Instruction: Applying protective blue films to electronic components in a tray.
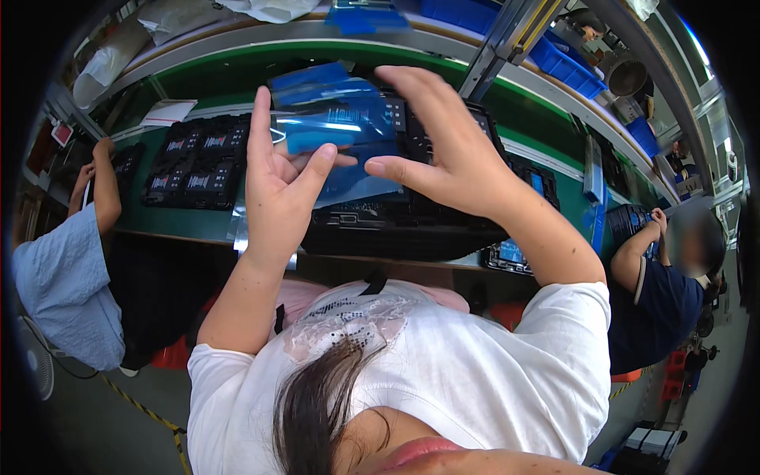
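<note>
Several glossy, see-through blue film sheets [340,119] overlap in front of me, above a black tray [356,222]. My left hand [279,178] is at their left side, its index finger stretched up along the edge and its thumb pointing right. The other left fingers bend in under the film and appear to hold it; their tips partly show below it. On the right side of the sheets, my right hand [447,146] is spread, thumb and fingers apart, with nothing gripped. Whether its fingertips touch the film cannot be told.
Black trays with dark rectangular parts [198,162] lie on the green bench at left. Another tray with blue-faced parts [511,252] is at right. A metal post [495,59] and shelf rise behind. People work at both sides; blue bins [566,67] stand at upper right.
</note>
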Demonstrator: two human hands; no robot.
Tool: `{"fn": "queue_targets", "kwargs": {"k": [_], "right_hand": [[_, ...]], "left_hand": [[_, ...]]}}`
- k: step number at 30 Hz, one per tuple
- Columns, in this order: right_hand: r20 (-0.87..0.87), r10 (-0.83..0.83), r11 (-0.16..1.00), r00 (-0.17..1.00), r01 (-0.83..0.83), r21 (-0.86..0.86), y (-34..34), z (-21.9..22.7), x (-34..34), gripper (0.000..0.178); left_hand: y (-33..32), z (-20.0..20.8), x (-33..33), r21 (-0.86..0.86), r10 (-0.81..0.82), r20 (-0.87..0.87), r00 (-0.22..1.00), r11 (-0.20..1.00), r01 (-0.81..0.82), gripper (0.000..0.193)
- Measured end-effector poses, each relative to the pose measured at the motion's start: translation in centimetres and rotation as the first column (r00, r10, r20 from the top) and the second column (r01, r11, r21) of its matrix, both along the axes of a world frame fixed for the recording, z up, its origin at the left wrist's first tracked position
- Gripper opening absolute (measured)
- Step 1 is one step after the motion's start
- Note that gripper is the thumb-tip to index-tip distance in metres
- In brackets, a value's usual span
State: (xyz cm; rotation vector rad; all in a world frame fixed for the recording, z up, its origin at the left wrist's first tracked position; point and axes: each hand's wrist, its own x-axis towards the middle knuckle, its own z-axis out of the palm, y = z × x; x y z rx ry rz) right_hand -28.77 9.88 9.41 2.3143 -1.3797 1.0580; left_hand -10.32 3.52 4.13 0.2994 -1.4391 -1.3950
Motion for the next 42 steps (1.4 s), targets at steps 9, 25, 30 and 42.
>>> {"fn": "queue_targets", "kwargs": {"k": [9, 25, 30, 42], "right_hand": [[0.037, 0.182, 0.966, 0.983, -0.186, 0.181, 0.3, -0.6, 0.0, 0.02], [0.524, -0.389, 0.816, 0.757, 0.019, 0.578, -0.1, 1.3, 0.2, 0.022], [0.46, -0.525, 0.565, 0.716, -0.111, 0.818, -1.2, 0.6, 0.3, 0.023], [0.161, -0.538, 0.445, 0.827, 0.116, 0.888, -2.3, 1.5, 2.0, 0.037]], "left_hand": [[-0.1, 0.4, 2.7, 0.008, -0.189, 0.222, 0.957, 0.981, 0.192, 0.06], [-2.0, -0.5, 10.1, -0.191, 0.589, 0.203, 0.782, 0.807, -0.559, 0.083], [-1.9, -0.7, 10.1, -0.313, 0.63, 0.19, 0.753, 0.766, -0.562, 0.079], [-2.8, -1.4, 10.5, -0.341, 0.607, 0.176, 0.775, 0.776, -0.53, 0.073]]}}
